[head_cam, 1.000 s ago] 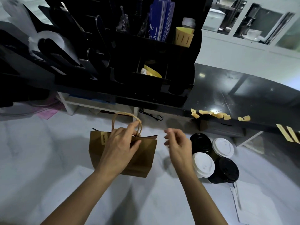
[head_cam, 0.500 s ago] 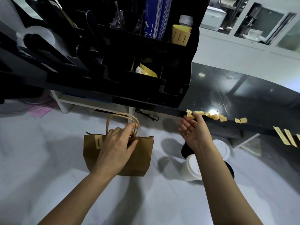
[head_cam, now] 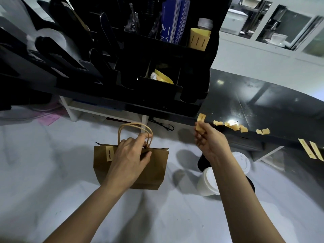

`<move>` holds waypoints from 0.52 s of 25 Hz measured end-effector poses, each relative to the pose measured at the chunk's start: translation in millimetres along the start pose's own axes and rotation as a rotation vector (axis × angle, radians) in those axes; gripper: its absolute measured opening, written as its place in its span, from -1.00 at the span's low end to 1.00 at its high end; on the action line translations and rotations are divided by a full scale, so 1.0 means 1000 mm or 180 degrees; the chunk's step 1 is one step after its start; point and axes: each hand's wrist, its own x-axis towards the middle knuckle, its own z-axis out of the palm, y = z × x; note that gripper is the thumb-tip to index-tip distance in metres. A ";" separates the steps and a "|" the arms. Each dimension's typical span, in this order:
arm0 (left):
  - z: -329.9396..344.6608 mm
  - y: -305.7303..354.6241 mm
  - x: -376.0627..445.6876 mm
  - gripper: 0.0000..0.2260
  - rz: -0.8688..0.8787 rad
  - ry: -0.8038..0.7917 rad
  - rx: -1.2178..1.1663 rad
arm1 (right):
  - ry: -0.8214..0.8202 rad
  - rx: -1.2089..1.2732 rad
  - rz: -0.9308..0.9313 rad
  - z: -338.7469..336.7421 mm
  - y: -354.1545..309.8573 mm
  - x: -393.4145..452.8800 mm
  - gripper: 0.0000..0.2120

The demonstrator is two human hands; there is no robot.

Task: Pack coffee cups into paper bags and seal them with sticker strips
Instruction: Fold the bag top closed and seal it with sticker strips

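Paper bag: a brown paper bag stands upright on the white tabletop, near centre, its twisted paper handles raised above the pinched top edge.
Sealed corner: one sticker strip printed "Good luck!" is folded over the bag's top edge at its left end.
Left hand: the left hand grips the bag's top just under the handles, thumb in front, fingers curled round the rim, holding the mouth closed.
Right hand: the right hand is raised to the right of the bag, apart from it, fingertips pinching a tan sticker strip that curls upward above the fingers.
Spare strips: more loose strips hang in a row along the near edge of the black counter, right of the raised hand; two longer ones dangle at far right.
Coffee cups: lidded cups cluster on the tabletop under the right forearm, a white-lidded cup nearest, a second white lid behind, black lids partly hidden.
Background: a black organiser holding lids, sleeves and blue cards fills the far left.
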 end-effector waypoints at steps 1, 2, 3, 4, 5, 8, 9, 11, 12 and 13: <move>0.000 0.001 0.000 -0.55 -0.0010 -0.0002 -0.0006 | -0.0101 -0.0232 -0.0048 0.001 0.004 -0.008 -0.86; -0.001 0.001 0.000 -0.55 -0.0031 -0.0007 -0.0017 | -0.0176 -0.0461 -0.0081 0.003 0.010 -0.016 -0.85; -0.001 0.001 0.000 -0.57 -0.0056 -0.0019 -0.0033 | -0.0219 -0.0659 -0.0103 0.005 0.015 -0.024 -0.85; -0.002 0.001 -0.001 -0.59 -0.0074 -0.0033 -0.0044 | -0.0252 -0.0816 -0.0126 0.008 0.021 -0.033 -0.84; -0.002 0.001 -0.001 -0.62 -0.0075 -0.0049 -0.0042 | -0.0295 -0.0939 -0.0154 0.011 0.026 -0.041 -0.83; -0.004 0.005 -0.001 -0.76 0.0049 -0.0071 0.0002 | -0.0458 -0.1145 -0.0210 0.020 0.039 -0.064 -0.82; -0.005 0.005 0.000 -0.81 0.0087 -0.0080 0.0007 | -0.0501 -0.1129 -0.0221 0.022 0.042 -0.070 -0.82; -0.006 0.007 0.002 -0.84 0.0073 -0.0128 0.0006 | -0.0540 -0.1072 -0.0232 0.027 0.049 -0.080 -0.81; -0.006 0.007 0.002 -0.84 0.0055 -0.0140 0.0017 | -0.0535 -0.1078 -0.0227 0.029 0.052 -0.083 -0.81; -0.005 0.008 0.003 -0.84 0.0049 -0.0133 0.0035 | -0.0507 -0.1095 -0.0214 0.032 0.056 -0.086 -0.81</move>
